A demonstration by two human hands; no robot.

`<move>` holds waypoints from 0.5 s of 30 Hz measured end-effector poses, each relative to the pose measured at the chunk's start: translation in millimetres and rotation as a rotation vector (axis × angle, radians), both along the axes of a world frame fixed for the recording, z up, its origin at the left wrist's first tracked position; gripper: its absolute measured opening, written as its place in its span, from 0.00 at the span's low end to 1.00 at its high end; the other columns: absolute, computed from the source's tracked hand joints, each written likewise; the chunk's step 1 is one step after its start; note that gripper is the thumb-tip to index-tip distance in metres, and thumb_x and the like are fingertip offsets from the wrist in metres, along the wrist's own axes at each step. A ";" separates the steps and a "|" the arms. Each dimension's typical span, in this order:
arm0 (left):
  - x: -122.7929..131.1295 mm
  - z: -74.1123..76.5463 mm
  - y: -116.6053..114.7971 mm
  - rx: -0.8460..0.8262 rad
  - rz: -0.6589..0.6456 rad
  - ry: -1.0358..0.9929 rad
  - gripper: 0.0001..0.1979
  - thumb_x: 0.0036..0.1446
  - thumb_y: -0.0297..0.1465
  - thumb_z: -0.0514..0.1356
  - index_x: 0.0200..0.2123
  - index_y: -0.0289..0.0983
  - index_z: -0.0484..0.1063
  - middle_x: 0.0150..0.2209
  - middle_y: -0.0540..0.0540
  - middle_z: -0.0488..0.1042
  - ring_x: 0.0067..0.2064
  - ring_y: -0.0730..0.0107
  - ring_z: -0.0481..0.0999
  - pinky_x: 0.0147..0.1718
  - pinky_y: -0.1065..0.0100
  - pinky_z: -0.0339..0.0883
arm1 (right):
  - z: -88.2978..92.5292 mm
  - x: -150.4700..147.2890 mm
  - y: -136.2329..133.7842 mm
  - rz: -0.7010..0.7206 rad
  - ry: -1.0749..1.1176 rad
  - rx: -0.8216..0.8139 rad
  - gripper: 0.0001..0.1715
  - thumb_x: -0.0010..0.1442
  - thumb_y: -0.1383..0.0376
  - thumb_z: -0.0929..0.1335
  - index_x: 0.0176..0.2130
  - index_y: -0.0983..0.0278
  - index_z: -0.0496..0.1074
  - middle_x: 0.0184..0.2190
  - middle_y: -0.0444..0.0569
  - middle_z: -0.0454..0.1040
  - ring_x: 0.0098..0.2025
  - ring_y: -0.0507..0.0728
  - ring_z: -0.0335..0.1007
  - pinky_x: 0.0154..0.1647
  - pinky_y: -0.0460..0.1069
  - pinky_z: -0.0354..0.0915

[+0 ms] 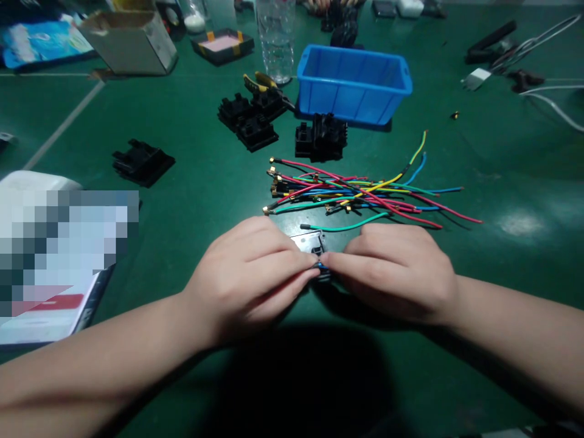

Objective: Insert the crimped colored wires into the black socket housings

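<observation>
My left hand and my right hand meet low over the table, both closed in a pinch. Between their fingertips is a small black plastic housing, partly covered by the fingers. A short bit of blue wire shows at the housing, right where thumbs and forefingers come together. The wire's ends are hidden. Just beyond my hands lies a loose bundle of coloured wires with brass terminals at the left ends. One green wire with a black sleeve lies nearest my fingers.
Black plastic housings stand before a blue bin; more lie left, by yellow-handled pliers. A single housing sits farther left. A phone, cardboard box, clear bottle and white cable surround the area.
</observation>
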State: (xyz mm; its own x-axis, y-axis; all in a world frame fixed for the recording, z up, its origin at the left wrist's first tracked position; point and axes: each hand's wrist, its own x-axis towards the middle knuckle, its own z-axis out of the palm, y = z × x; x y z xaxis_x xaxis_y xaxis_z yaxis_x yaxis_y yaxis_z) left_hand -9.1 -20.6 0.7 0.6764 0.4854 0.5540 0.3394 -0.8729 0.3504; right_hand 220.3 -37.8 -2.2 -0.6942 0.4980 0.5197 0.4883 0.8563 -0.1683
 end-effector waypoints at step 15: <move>-0.3 -6.2 9.3 -0.231 0.152 0.240 0.24 0.56 0.44 0.63 0.50 0.35 0.70 0.46 0.41 0.74 0.48 0.56 0.71 0.46 0.57 0.63 | -0.3 -1.7 3.2 -0.197 0.212 -0.135 0.08 0.61 0.72 0.66 0.41 0.64 0.73 0.30 0.49 0.77 0.28 0.53 0.69 0.29 0.49 0.64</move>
